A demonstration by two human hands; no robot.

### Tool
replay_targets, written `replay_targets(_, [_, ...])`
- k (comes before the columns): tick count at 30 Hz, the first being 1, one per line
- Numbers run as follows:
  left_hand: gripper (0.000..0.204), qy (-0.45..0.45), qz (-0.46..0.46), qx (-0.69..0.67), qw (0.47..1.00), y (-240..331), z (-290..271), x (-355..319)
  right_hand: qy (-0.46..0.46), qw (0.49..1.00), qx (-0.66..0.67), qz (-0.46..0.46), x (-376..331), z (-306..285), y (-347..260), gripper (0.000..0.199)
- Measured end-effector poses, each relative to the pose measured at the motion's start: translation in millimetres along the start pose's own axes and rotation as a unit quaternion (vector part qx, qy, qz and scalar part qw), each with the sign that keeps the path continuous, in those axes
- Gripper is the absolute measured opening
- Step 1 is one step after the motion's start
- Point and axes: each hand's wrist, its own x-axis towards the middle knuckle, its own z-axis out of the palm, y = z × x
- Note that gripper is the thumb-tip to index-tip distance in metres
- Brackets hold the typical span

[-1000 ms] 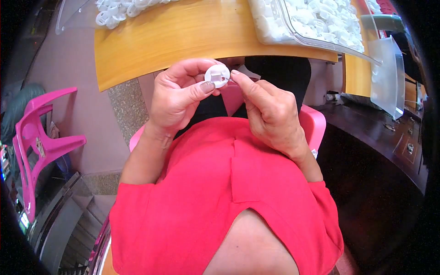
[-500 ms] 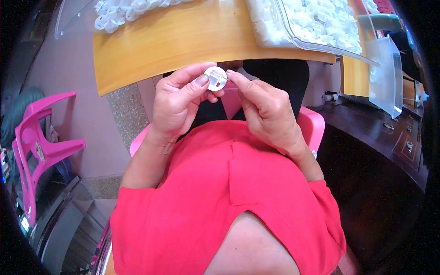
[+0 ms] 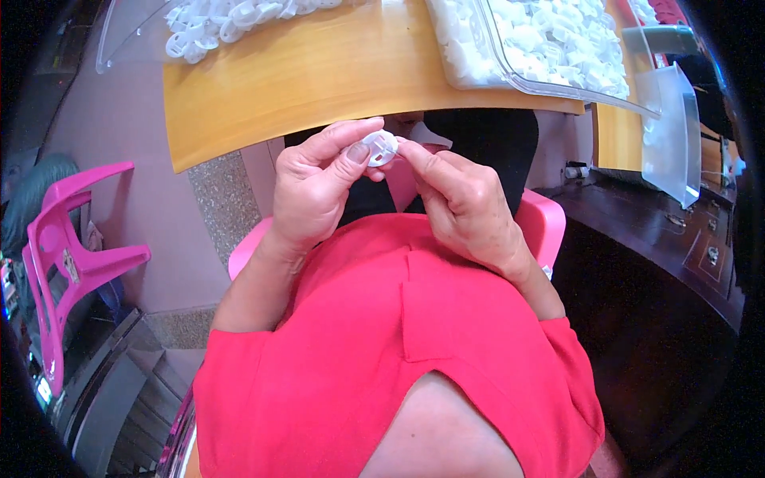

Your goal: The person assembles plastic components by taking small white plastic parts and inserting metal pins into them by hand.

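Observation:
A small round white plastic part [image 3: 380,148] with slots in its face is held up just off the near edge of the table. My left hand [image 3: 312,187] grips it between thumb and fingers from the left side. At its right edge, my right hand [image 3: 466,195] is closed in a pinch, thumb against index finger. Something thin seems to stick out from those fingertips toward the part, too small to name. The fingers behind the part are mostly hidden.
On the wooden table [image 3: 319,84], a clear plastic box [image 3: 518,77] full of white plastic parts stands at the right. Loose white parts [image 3: 191,38] lie heaped at the far left. A pink plastic chair [image 3: 68,239] is off to the left.
Both hands have shifted slightly down and right with the white part. The part has tilted, so its face looks narrower, and the right fingertips are now against its edge.

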Motion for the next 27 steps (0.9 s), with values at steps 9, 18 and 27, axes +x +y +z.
replay_targets(9, [0.026, -0.004, -0.013, -0.031, 0.999, 1, 2, 2, 0.017, 0.999, 0.039, 0.013, 1, 4, 2, 0.041])
replay_targets(18, [0.030, 0.012, 0.003, -0.011, 1.000, -12, 0, 2, -0.015, 0.991, 0.080, 0.103, 3, 5, 2, 0.040])
replay_targets(27, [0.028, 0.014, -0.031, -0.061, 0.998, -6, 3, -2, -0.003, 0.995, 0.052, 0.084, -3, 2, -3, 0.033])
